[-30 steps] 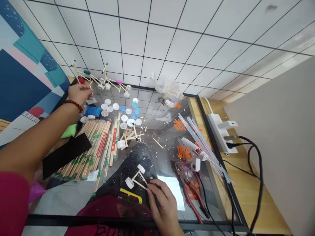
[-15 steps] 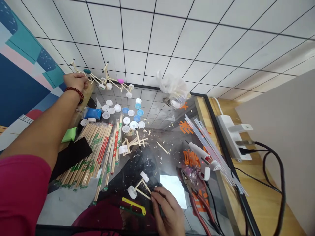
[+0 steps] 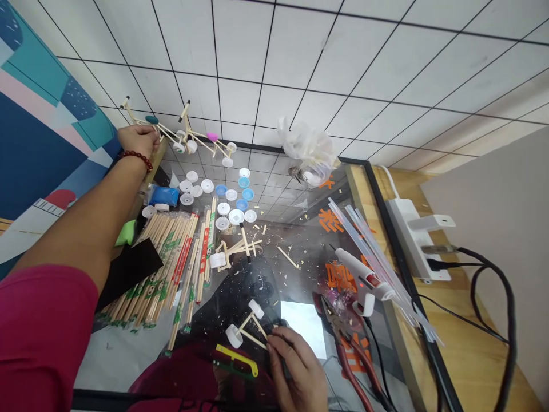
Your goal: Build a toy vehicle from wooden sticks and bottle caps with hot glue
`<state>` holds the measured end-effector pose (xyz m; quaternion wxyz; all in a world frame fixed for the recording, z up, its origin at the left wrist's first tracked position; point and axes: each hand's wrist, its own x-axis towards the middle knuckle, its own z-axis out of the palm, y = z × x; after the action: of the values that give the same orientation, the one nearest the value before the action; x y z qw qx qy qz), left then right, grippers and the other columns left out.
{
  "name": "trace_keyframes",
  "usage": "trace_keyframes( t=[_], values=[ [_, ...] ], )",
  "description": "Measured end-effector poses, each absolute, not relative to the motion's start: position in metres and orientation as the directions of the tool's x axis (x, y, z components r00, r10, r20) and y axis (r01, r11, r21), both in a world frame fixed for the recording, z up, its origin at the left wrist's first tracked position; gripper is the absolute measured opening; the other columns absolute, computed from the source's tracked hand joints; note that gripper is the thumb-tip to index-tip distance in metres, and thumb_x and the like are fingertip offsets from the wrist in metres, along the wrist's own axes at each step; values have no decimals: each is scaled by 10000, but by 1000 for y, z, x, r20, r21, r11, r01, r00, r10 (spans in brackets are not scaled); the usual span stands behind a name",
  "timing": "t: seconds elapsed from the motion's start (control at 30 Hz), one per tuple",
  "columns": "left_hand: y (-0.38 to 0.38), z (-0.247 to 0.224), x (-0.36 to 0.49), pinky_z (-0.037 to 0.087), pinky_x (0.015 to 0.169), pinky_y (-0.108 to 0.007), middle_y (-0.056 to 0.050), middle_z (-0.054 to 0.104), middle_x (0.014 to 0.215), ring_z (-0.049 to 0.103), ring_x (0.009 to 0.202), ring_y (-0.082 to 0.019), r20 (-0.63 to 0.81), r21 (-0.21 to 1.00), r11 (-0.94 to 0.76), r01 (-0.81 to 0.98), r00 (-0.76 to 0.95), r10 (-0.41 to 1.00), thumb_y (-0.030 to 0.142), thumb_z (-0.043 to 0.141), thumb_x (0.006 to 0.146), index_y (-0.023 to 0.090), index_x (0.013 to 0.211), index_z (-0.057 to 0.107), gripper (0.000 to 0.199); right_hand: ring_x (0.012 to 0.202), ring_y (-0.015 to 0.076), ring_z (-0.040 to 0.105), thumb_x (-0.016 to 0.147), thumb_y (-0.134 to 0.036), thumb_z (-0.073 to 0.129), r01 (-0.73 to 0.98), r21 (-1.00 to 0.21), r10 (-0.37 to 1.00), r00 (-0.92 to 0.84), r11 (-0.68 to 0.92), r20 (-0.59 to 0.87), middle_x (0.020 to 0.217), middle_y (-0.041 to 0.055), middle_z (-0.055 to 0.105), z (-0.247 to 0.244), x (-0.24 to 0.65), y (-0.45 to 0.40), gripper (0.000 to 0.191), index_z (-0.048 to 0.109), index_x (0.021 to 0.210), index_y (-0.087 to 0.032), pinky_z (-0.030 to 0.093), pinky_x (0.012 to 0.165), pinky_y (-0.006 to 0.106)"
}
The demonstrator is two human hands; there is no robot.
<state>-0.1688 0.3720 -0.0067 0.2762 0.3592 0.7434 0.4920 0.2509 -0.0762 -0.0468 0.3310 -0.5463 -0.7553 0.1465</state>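
My left hand [image 3: 139,140] reaches to the far left corner, its fingers closed at a small stick model with a teal oval piece [image 3: 151,119]; what they grip is hidden. Near the front edge, my right hand [image 3: 298,366] pinches the end of a stick frame [image 3: 253,331] with two white bottle-cap wheels. Beside it lies a yellow-handled cutter [image 3: 237,359]. Another stick model [image 3: 234,252] with a white wheel rests mid-table. At the back stands a model with a pink piece [image 3: 212,137].
White and blue caps [image 3: 236,216] and wrapped chopsticks [image 3: 156,269] lie at the left. A plastic bag [image 3: 309,151] sits at the back. Glue gun [image 3: 364,273], glue sticks [image 3: 373,252], red-handled pliers [image 3: 347,349] and power strip [image 3: 414,240] are at the right.
The view has shifted slightly. My left hand has moved a little at the far corner, while my right hand still holds the wheeled stick frame.
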Motion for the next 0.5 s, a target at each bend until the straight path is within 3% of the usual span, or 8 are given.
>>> trace_keyframes(
  t=[0.23, 0.5],
  values=[
    [392, -19, -177, 593, 957, -485, -121, 649, 1337, 672, 1136, -254, -105, 927, 312, 209, -654, 749, 373, 668, 993, 167, 1332, 621, 400, 914, 202, 795, 961, -142, 614, 735, -580, 929, -196, 352, 314, 1065, 113, 767, -54, 254, -81, 210, 747, 1110, -204, 687, 792, 273],
    [388, -28, -186, 597, 937, -492, -121, 653, 1306, 679, 1137, -267, -13, 905, 254, 342, -573, 819, 379, 656, 1001, 132, 1345, 605, 427, 906, 203, 793, 963, -149, 610, 738, -579, 931, -192, 346, 311, 1055, 111, 764, -53, 254, -81, 208, 745, 1109, -211, 687, 784, 273]
  ],
)
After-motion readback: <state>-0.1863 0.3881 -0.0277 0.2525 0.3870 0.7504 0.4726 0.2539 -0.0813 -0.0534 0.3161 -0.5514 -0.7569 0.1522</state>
